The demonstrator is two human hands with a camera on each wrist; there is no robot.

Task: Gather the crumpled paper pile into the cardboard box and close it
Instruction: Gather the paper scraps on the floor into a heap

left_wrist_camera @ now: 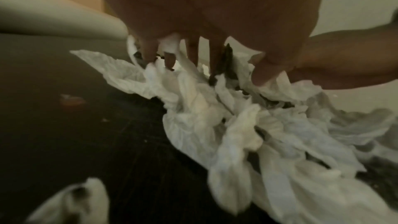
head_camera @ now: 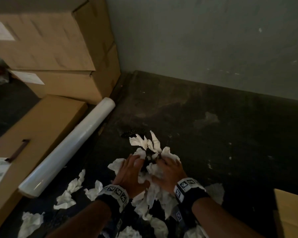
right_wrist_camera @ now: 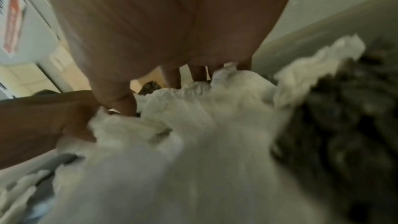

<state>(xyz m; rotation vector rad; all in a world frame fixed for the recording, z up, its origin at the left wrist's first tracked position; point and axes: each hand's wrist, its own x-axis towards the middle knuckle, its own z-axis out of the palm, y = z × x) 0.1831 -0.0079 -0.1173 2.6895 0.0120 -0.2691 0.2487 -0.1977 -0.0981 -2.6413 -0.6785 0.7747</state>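
Note:
A bunch of white crumpled paper (head_camera: 150,146) mixed with dark scraps is held up over the dark floor between both hands. My left hand (head_camera: 129,170) grips its left side, fingers dug into the paper (left_wrist_camera: 237,125). My right hand (head_camera: 170,169) grips the right side, its fingers curled into the paper (right_wrist_camera: 193,142). More paper hangs below the wrists. Several loose crumpled pieces (head_camera: 65,198) lie on the floor at the lower left. A corner of the open cardboard box (head_camera: 292,213) shows at the lower right edge.
A roll of clear film (head_camera: 67,148) lies diagonally on the floor to the left, beside a long flat carton (head_camera: 33,134). Stacked cartons (head_camera: 55,48) stand at the back left. A grey wall (head_camera: 213,40) closes the far side. A dark scrap (head_camera: 132,133) lies beyond the bunch.

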